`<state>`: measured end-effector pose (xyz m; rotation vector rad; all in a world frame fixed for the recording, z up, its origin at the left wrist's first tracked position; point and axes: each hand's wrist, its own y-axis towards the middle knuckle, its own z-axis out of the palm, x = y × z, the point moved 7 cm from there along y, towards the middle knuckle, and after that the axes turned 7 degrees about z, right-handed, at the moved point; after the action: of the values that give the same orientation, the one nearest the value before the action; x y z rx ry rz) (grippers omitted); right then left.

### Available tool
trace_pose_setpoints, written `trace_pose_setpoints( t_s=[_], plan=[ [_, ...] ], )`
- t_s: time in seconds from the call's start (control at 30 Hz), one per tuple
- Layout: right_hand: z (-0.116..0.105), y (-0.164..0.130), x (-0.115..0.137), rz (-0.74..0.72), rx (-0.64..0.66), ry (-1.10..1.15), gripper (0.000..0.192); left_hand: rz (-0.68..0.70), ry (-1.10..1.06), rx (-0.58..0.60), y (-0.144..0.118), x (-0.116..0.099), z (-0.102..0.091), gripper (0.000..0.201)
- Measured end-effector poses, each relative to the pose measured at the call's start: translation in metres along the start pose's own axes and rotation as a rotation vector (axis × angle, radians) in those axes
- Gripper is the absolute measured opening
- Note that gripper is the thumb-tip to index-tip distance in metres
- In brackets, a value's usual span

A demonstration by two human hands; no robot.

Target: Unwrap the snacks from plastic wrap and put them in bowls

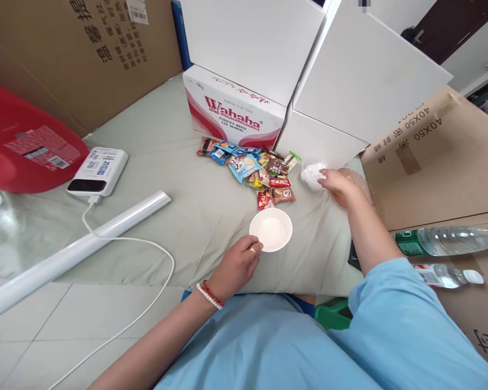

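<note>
1. Head view, lower middle of the frame: the left hand (238, 265) rests on the grey-green mat (166, 162), its fingers curled loosely together against the near left rim of a small white bowl (270, 229). The thumb and a ringed finger touch the rim; whether they pinch it I cannot tell.
2. Right of centre, the right hand (338, 186) lies on the mat with its fingertips closed on a crumpled white wrapper (312, 175), which sits just to its left.
3. The bowl stands upright between the two hands, nearer the left one; the right hand is above and to the right of it, well apart.
4. A heap of snack packets (256, 170) lies just above the bowl, between it and a Wahaha carton (233, 111).
5. At left lie a power bank (98, 171) with its white cable (146, 281), a white tube (77, 249) and a red container (24, 146).
6. At right, two water bottles (443, 241) lie on cardboard.
</note>
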<state>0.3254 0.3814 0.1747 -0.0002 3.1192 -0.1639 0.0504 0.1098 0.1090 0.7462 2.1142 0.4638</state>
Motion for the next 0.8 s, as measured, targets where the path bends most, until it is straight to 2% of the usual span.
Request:
trace_pose_setpoints(
  t_s=[0.07, 0.1, 0.13, 0.17, 0.2, 0.23, 0.27, 0.3, 0.4, 0.5, 0.6, 0.67, 0.73, 0.8],
  plan=[
    [-0.016, -0.042, -0.001, -0.046, -0.161, 0.098, 0.040, -0.038, -0.076, 0.012, 0.001, 0.000, -0.001, 0.018],
    [-0.023, -0.070, 0.002, -0.118, -0.245, 0.191, 0.040, -0.066, -0.116, 0.020, 0.002, 0.000, -0.002, 0.017],
    [-0.026, -0.102, 0.010, -0.247, -0.268, 0.295, 0.041, -0.094, -0.155, 0.029, 0.004, 0.000, -0.001, 0.017],
    [-0.020, -0.135, 0.021, -0.408, -0.181, 0.389, 0.041, -0.120, -0.193, 0.038, 0.006, 0.000, 0.000, 0.016],
    [-0.009, -0.168, 0.032, -0.538, -0.038, 0.454, 0.044, -0.141, -0.232, 0.048, 0.008, -0.001, 0.002, 0.016],
    [0.003, -0.198, 0.040, -0.617, 0.094, 0.480, 0.047, -0.154, -0.274, 0.060, 0.011, -0.003, 0.006, 0.016],
    [0.015, -0.224, 0.045, -0.653, 0.173, 0.475, 0.049, -0.160, -0.320, 0.071, 0.014, -0.007, 0.010, 0.016],
    [0.024, -0.243, 0.046, -0.639, 0.186, 0.476, 0.043, -0.162, -0.370, 0.080, 0.016, -0.011, 0.015, 0.016],
    [0.043, -0.272, 0.039, -0.563, 0.240, 0.505, 0.031, -0.169, -0.500, 0.103, 0.021, -0.023, 0.030, 0.019],
    [0.037, -0.277, 0.016, -0.512, 0.310, 0.494, 0.030, -0.176, -0.501, 0.091, 0.019, -0.027, 0.034, 0.022],
    [-0.001, -0.252, -0.038, -0.383, 0.253, 0.378, 0.029, -0.221, -0.369, 0.014, 0.005, -0.012, 0.021, 0.020],
    [-0.039, -0.211, -0.090, -0.216, 0.089, 0.255, 0.028, -0.262, -0.250, -0.041, -0.011, 0.003, 0.008, 0.017],
    [-0.080, -0.153, -0.144, -0.026, -0.115, 0.148, 0.027, -0.290, -0.123, -0.070, -0.031, 0.017, -0.003, 0.017],
    [-0.117, -0.093, -0.184, 0.130, -0.312, 0.116, 0.020, -0.317, -0.002, -0.072, -0.052, 0.027, -0.011, 0.017]
  ],
)
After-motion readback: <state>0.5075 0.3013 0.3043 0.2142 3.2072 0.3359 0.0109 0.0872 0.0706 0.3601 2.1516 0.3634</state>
